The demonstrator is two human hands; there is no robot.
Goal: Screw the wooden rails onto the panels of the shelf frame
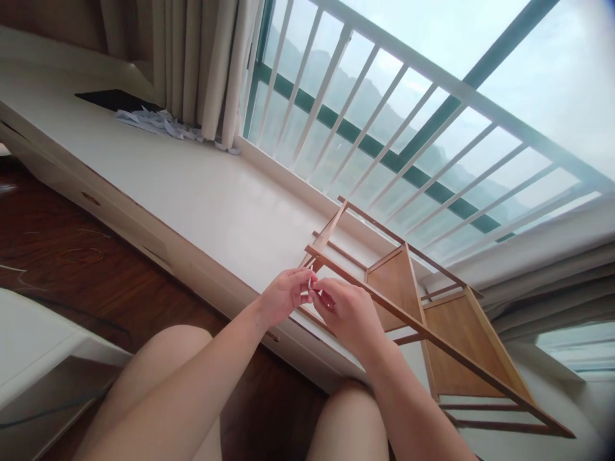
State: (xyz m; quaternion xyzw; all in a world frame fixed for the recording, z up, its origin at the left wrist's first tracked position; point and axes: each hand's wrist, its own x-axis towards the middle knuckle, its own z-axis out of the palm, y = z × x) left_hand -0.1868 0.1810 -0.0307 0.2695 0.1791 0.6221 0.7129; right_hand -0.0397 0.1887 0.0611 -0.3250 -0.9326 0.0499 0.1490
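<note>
Both hands (348, 314) pinch a small pale piece (310, 282) near a wooden rack (464, 349) on a white ledge (192, 186).

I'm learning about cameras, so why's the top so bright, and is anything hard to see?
Head view: daylight washes out the green-framed glass window and leaves a sheen on the smooth white ledge; head view: the dark brown wooden floor looks dim; head view: the small pale item in the fingers is too tiny to identify.
</note>
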